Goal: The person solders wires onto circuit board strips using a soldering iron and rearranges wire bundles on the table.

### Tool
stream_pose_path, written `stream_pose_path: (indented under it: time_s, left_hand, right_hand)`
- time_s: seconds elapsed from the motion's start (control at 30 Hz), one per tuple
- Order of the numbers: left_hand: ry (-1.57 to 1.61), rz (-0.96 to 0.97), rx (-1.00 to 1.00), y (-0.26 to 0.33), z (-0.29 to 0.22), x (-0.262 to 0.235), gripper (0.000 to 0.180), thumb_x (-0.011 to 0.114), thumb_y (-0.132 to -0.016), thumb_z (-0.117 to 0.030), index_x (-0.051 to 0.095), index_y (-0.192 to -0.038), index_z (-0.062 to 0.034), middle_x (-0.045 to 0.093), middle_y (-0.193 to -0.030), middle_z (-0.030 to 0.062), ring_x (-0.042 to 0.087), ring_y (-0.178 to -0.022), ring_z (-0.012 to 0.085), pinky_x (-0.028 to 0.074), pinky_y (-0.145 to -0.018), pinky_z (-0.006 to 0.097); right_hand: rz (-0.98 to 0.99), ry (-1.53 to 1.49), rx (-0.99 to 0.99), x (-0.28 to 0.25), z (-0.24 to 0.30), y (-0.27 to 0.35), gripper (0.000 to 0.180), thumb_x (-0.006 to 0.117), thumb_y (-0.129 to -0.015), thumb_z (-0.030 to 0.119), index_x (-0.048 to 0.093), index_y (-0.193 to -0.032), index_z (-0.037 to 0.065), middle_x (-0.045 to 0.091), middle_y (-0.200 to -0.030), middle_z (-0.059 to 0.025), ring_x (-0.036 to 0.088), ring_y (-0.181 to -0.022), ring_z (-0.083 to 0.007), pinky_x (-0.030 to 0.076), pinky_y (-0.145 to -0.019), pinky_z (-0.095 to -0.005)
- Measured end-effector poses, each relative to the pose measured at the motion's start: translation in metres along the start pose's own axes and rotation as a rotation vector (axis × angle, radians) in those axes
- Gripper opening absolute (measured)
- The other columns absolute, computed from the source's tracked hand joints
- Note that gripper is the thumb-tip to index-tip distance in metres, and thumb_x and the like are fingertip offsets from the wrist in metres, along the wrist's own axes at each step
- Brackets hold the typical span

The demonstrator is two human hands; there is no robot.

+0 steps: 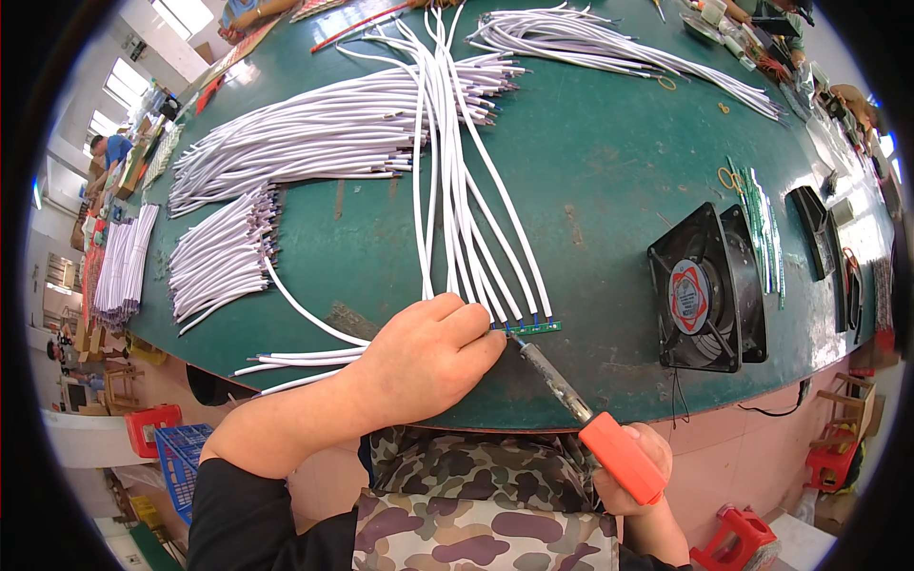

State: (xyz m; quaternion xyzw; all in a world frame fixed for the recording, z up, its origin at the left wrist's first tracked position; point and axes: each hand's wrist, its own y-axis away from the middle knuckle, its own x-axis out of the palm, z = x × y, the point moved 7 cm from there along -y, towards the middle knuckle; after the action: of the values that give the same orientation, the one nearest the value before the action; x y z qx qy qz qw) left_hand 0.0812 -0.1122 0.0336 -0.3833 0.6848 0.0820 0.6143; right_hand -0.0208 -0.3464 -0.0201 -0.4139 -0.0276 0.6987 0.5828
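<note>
My right hand [643,466] is wrapped round the red-orange handle of a soldering iron [624,457]. The iron's tip points up and left, reaching the narrow green circuit board strip [545,327] near the table's front edge. From the strip, several white cables [466,219] with blue wire ends run away toward the far side. My left hand [428,357] lies over the strip's left part with its fingers closed. A white cable [319,326] from the left runs in under this hand, and its end is hidden. More loose white cables [305,360] lie beside my left wrist.
On the green table [609,181], a large bundle of white cables [305,133] and a shorter bundle [224,252] lie left. Another bundle [571,38] is at the far side. A black fan [705,290] stands right, before several green strips [764,233]. People work around the edges.
</note>
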Motion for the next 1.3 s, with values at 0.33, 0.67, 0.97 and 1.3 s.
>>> stream_pose_path:
  time_s: [0.33,0.67,0.97,1.3]
  left_hand:
    - [-0.016,-0.012,0.002,-0.001,-0.001,-0.001,0.028,0.072,-0.065,-0.002,0.071,-0.094,-0.0001,0.051,-0.081,0.0059,0.051,-0.067,0.0225,0.046,-0.059,0.034]
    - [-0.014,-0.017,0.005,0.0,-0.001,0.0,0.028,0.071,-0.065,-0.002,0.071,-0.093,0.0,0.052,-0.081,0.006,0.052,-0.067,0.0226,0.047,-0.06,0.034]
    - [-0.012,-0.013,0.006,0.0,-0.002,0.0,0.028,0.071,-0.065,-0.002,0.071,-0.093,0.0,0.052,-0.082,0.0063,0.052,-0.067,0.0227,0.047,-0.06,0.034]
    - [-0.013,-0.022,0.01,-0.001,0.0,0.0,0.029,0.071,-0.065,-0.002,0.071,-0.094,-0.0006,0.052,-0.081,0.0058,0.052,-0.067,0.0226,0.047,-0.06,0.034]
  right_hand:
    - [-0.003,0.005,-0.013,0.0,0.001,-0.001,0.045,0.063,-0.083,0.012,0.059,-0.125,-0.005,0.059,-0.118,-0.0174,0.065,-0.074,-0.0354,0.055,-0.067,-0.0439]
    - [-0.076,-0.045,0.118,-0.006,0.001,-0.013,0.021,0.06,-0.065,0.002,0.067,-0.085,0.004,0.065,-0.08,-0.0099,0.064,-0.067,-0.0309,0.052,-0.06,-0.0389]
    - [-0.059,-0.033,0.096,-0.004,0.001,-0.014,0.015,0.066,-0.074,0.013,0.067,-0.086,0.004,0.065,-0.082,-0.0117,0.063,-0.066,-0.0319,0.051,-0.059,-0.0387]
    - [-0.104,-0.044,0.172,-0.004,-0.004,-0.006,0.017,0.063,-0.07,0.014,0.067,-0.083,0.004,0.065,-0.078,-0.0101,0.063,-0.065,-0.0319,0.05,-0.059,-0.0398]
